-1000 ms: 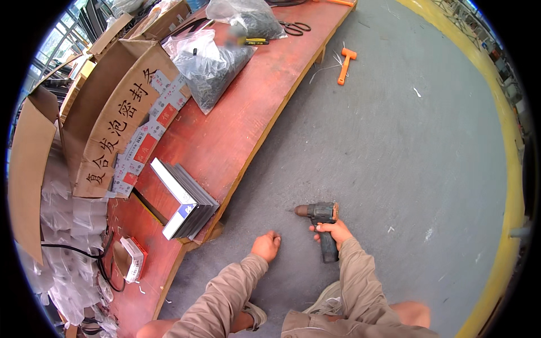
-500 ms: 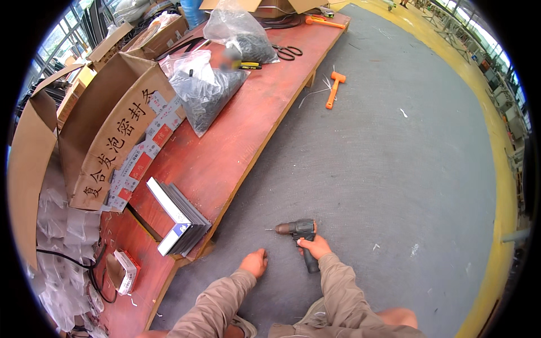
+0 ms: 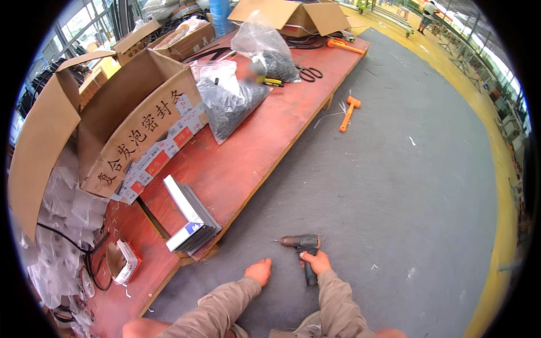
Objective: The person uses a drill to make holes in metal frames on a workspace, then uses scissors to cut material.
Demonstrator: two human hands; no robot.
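Observation:
My right hand (image 3: 317, 262) is wrapped round the grip of a dark cordless drill (image 3: 304, 243), whose thin bit points left. To its left, my left hand (image 3: 259, 272) is closed, fingers curled together; whatever they may hold is too small to make out. Both hands are over the dark grey work surface. Nearest to the left hand, on the red boards, stands a stack of L-shaped frame corners (image 3: 194, 228), white and dark grey.
An orange mallet (image 3: 349, 114) lies farther off on the grey surface. The red table (image 3: 248, 143) carries an open cardboard box (image 3: 138, 135), clear bags of dark parts (image 3: 228, 104), black-handled scissors (image 3: 309, 73) and a small red-white box (image 3: 127, 262). A person (image 3: 427, 16) stands far off.
The view has shifted, so the table and its things appear farther right. The drill remains in my right hand, and my left hand stays closed beside it.

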